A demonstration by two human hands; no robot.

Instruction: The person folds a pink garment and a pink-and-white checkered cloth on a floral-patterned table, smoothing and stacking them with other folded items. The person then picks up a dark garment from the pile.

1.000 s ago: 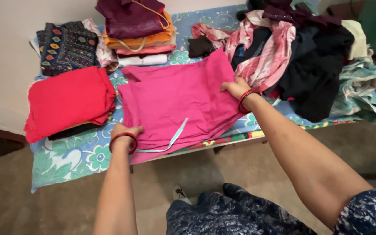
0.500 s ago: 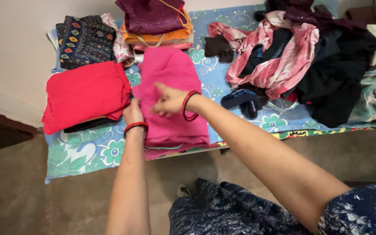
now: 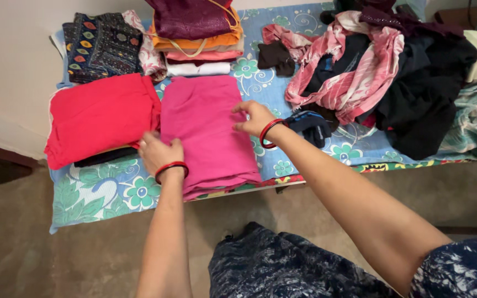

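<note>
Now both hands flat, open, left hand [image 3: 158,150], right hand [image 3: 254,117], on folded pink cloth [image 3: 208,129] (beside red pile [image 3: 97,116])

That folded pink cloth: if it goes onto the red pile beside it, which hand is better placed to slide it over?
Probably the right hand: it rests on the folded pink cloth's far edge, opposite the folded red cloth pile, so it can push across. The left hand lies between the two.
</note>
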